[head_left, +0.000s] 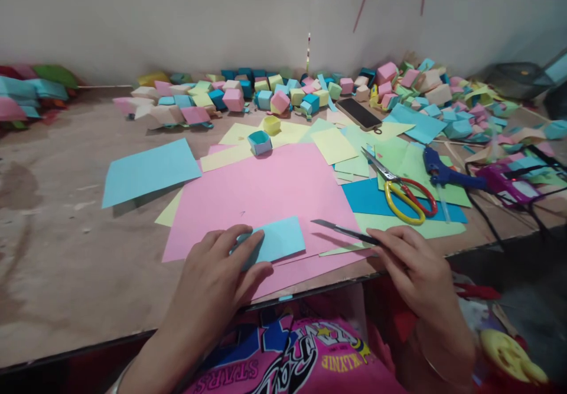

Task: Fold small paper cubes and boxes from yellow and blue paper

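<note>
My left hand (217,273) lies on a small light-blue paper piece (279,239), fingers spread and pressing its left end flat onto a large pink sheet (266,196). My right hand (410,261) is closed around the handle of a thin craft knife (341,230). Its blade points left and hovers just right of the blue piece, over the pink sheet. A small folded blue paper box (259,142) and a yellow one (271,124) sit beyond the pink sheet.
Yellow-and-red scissors (405,193), a blue glue gun (443,172) and a phone (358,113) lie to the right among green and blue sheets. Several coloured paper cubes (274,93) line the back by the wall. A loose blue sheet (148,171) lies left. The table edge (88,347) is near me.
</note>
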A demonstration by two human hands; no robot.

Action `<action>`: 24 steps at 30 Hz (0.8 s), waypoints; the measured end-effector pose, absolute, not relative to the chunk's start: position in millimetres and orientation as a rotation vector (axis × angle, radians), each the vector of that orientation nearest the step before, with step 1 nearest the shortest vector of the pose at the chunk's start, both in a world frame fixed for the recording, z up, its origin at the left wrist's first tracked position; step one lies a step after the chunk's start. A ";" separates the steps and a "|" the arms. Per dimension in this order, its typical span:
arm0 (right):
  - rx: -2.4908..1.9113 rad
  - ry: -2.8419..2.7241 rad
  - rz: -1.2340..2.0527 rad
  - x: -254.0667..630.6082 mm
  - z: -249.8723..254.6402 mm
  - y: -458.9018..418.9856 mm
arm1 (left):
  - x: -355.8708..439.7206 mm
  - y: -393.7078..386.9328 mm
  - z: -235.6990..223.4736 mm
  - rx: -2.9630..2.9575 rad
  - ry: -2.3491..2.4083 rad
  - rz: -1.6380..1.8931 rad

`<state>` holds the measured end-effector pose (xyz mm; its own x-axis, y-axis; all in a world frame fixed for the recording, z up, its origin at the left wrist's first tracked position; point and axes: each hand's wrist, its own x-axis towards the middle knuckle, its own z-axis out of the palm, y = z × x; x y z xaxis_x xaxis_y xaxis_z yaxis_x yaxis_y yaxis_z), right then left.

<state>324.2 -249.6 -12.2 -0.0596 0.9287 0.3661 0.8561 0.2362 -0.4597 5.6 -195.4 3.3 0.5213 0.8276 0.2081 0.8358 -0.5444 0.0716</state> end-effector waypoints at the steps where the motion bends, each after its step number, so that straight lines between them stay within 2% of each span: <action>1: -1.619 -1.936 0.166 323.8 -12.2 -250.6 | 6.8 -195.1 3.3 -2.685 -1.491 -0.337; 10: -1.562 -1.958 0.160 317.8 -17.4 -257.0 | 16.9 -194.3 2.9 -2.562 -1.542 -0.295; 16: -1.492 -2.100 0.320 313.5 -14.8 -258.5 | 20.8 -192.3 4.8 -2.561 -1.501 -0.415; 24: -1.365 -2.123 0.256 313.6 -3.7 -258.9 | 24.4 -187.6 -0.2 -2.613 -1.482 -0.438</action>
<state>313.6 -258.9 -3.7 -0.2948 0.8780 0.3770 0.7632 0.4538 -0.4600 24.4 -187.6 -0.2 0.4831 0.8229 0.2990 0.8533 -0.5190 0.0497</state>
